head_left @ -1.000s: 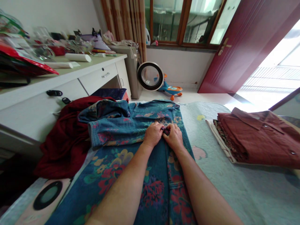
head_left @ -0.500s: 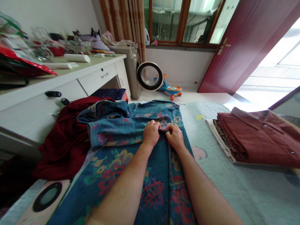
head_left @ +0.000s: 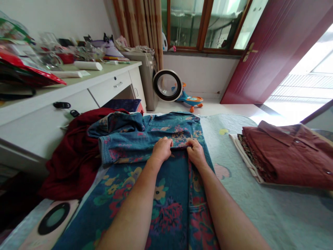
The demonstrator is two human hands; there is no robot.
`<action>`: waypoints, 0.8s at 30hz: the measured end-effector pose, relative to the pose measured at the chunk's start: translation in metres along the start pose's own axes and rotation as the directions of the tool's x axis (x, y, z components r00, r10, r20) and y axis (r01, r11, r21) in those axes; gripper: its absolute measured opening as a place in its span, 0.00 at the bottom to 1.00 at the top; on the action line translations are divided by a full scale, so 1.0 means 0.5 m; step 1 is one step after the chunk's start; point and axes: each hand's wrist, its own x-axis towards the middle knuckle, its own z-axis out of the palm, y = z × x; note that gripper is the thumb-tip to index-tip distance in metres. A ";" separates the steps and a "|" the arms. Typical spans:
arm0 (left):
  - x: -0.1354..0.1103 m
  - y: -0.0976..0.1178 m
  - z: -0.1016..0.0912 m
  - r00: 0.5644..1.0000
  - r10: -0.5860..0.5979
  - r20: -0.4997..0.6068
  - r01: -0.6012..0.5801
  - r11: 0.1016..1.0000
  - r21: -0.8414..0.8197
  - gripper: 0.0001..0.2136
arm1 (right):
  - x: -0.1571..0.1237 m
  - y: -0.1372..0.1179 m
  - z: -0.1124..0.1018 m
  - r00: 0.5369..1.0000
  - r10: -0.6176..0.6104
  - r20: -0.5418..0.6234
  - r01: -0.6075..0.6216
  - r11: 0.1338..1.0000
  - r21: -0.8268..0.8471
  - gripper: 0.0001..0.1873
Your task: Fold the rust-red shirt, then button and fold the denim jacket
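A blue denim garment with a floral print (head_left: 145, 139) lies spread on the bed in front of me, one sleeve folded across to the left. My left hand (head_left: 161, 150) is curled on the cloth near the front opening, fingers pinching the fabric. My right hand (head_left: 195, 152) is curled just to its right, pinching the other edge of the same opening. A small gap separates the two hands.
A dark red garment (head_left: 74, 152) is heaped at the left edge of the bed. Folded brown-red clothes (head_left: 286, 152) are stacked at the right on the pale green bedspread (head_left: 260, 205). A cluttered white desk (head_left: 78, 90) stands left; a washing machine (head_left: 152, 81) and toy (head_left: 191, 100) lie beyond.
My hands, first pressed together at the garment's front opening, have drawn slightly apart, the left hand moving left. The cloth between them lies flatter.
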 end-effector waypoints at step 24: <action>-0.011 -0.049 -0.050 0.933 0.011 0.360 0.067 0.977 -0.203 0.10 | -0.027 -0.081 -0.004 0.923 -0.344 0.175 0.370 0.916 -0.152 0.10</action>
